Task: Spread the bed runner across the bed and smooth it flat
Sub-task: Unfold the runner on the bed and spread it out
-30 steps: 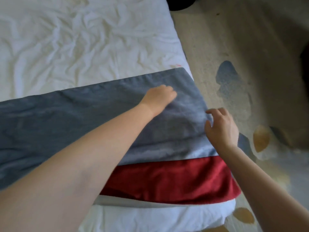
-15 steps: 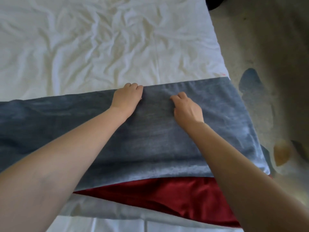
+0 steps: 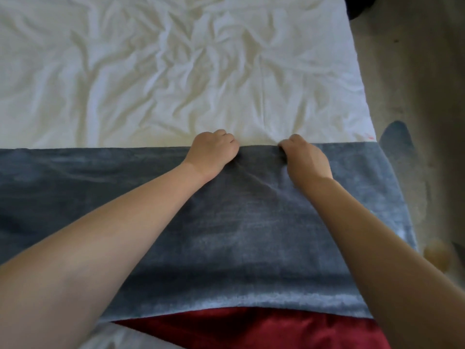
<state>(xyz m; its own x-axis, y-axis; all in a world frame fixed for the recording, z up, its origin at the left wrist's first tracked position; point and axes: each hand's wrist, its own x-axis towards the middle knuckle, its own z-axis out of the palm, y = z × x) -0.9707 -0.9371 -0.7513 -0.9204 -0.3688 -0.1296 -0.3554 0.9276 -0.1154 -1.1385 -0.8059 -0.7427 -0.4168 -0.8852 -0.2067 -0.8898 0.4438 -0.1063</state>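
A grey-blue bed runner lies across the white, wrinkled bed sheet, running from the left edge of view to the bed's right side. Its far edge is a straight line. My left hand and my right hand sit side by side at that far edge, fingers curled and gripping the runner's hem. Small creases fan out in the cloth between and below the two hands. A red band of the runner shows under its near edge.
The bed's right edge drops to a beige patterned carpet with a blue patch and a tan patch. A dark object sits at the top right corner. White bedding shows at the bottom left.
Both hands have slid forward from the runner's middle to its far edge and curled onto the hem. The right hand came in from the bed's right side a second ago.
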